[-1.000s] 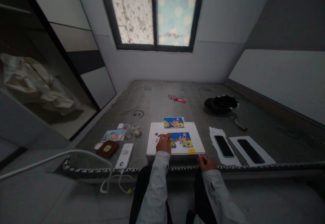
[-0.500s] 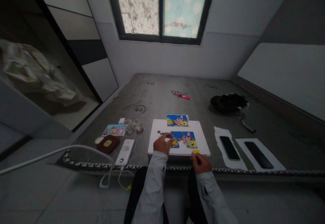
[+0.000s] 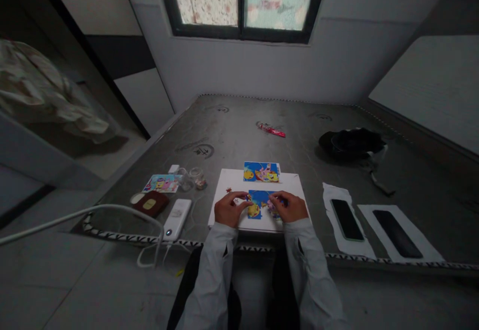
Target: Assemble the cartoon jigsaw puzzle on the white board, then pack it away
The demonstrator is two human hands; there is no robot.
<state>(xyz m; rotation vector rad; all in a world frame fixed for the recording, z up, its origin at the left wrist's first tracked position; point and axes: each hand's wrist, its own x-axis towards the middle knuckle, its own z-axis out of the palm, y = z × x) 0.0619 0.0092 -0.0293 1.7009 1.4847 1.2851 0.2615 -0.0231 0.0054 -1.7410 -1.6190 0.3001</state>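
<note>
A white board lies on the grey mattress in front of me. A partly joined cartoon puzzle sits on it, with a small cartoon picture at the board's far edge. My left hand rests at the puzzle's left edge, its curled fingers pinching there. My right hand covers the puzzle's right part with its fingers bent and pressed down. Whatever lies under its fingertips is hidden. One loose piece lies near the board's left side.
Two dark phones lie on white paper to the right. A black cap and a red wrapper sit farther back. Left of the board are a white power bank, a brown wallet, a colourful card and small jars.
My right hand moved from the board's front edge, by a yellow piece, up onto the puzzle's right side. The yellow piece no longer shows. The view tilted down and closer.
</note>
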